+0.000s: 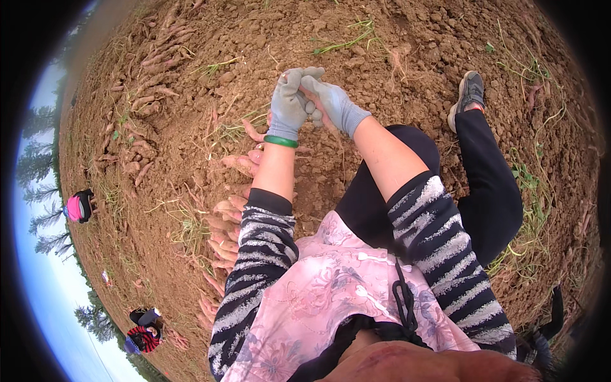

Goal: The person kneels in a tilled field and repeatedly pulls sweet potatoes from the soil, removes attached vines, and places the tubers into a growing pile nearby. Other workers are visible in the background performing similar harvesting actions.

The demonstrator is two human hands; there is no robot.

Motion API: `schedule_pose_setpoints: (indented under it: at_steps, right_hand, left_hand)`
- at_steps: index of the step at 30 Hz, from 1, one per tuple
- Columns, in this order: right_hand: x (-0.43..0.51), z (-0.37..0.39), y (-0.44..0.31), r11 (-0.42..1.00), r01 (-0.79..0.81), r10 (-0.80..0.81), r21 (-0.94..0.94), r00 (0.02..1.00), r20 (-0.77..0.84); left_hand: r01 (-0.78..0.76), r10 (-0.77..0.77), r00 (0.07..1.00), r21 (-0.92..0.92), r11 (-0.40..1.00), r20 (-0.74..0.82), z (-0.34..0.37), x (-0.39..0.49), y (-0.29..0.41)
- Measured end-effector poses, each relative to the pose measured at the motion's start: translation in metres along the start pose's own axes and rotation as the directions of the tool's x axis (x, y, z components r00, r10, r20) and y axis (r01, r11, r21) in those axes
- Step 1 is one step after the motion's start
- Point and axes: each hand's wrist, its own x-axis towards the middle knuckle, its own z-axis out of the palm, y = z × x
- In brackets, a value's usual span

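Observation:
My left hand (289,102), in a grey work glove with a green bangle at the wrist, meets my right hand at the upper middle of the view. Also gloved, my right hand (329,100) is closed on a slender pinkish sweet potato (325,116), whose thin end points down between the hands. The left fingers curl at the sweet potato's upper part; how firmly they hold it is hidden. Below and left of my left wrist, a row of sweet potatoes (240,164) lies on the soil, partly behind my left forearm.
More sweet potatoes (143,148) lie in a long band at the left. Cut green vines (346,43) and clods are scattered on the brown soil (205,110). My shoe (470,93) rests at the right. Two people (79,206) (143,334) are bent low or seated far left.

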Motion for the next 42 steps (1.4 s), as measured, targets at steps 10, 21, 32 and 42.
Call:
schedule_pose_setpoints:
  at_steps: [10,21,32,42]
  right_hand:
    - [0.015,-0.005,0.003,0.981,-0.07,0.099,0.179,0.982,-0.158]
    - [0.027,-0.028,0.005,0.937,-0.081,-0.138,-0.34,0.808,-0.573]
    - [0.012,-0.003,-0.009,0.95,-0.116,-0.067,-0.29,0.831,-0.552]
    - [-0.011,0.008,-0.028,0.995,-0.095,0.104,0.042,0.889,-0.445]
  left_hand:
    - [-0.16,0.268,0.917,0.341,0.926,-0.296,0.032,-0.001,-0.022]
    - [0.011,0.38,0.645,0.506,0.862,-0.662,-0.052,-0.025,-0.007]
    - [0.544,0.404,0.825,0.75,-0.377,-0.395,-0.078,-0.05,0.036]
    - [0.491,0.106,0.851,0.708,-0.508,-0.514,-0.104,0.009,0.007]
